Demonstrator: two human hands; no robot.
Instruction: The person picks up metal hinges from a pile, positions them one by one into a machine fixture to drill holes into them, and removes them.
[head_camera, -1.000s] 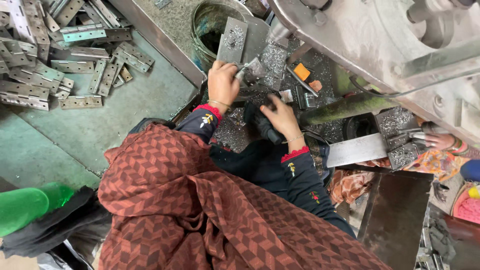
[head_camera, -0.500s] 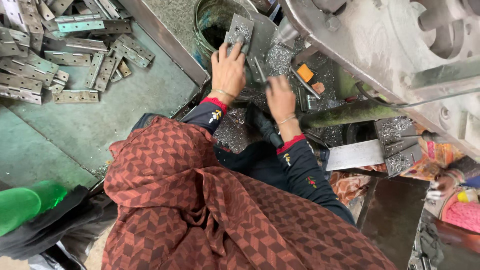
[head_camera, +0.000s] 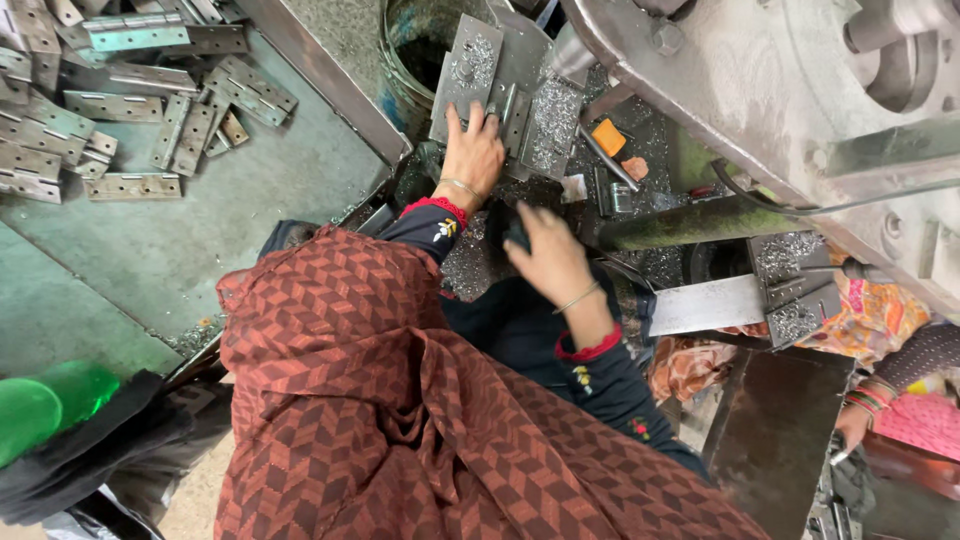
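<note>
Far to the left of both hands, metal hinges (head_camera: 120, 105) lie scattered on a green surface (head_camera: 200, 240). The left hand (head_camera: 473, 155) rests with fingers spread flat, released, on a grey metal plate (head_camera: 467, 70) strewn with shavings. Just below and right, the right hand (head_camera: 548, 255) curls over a dark object (head_camera: 516, 232); its grip cannot be told.

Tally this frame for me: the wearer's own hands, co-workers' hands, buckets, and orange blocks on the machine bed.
Own hands: 2 (left hand, right hand)
Co-worker's hand: 1
Bucket: 1
Orange block: 1
Total: 5
</note>
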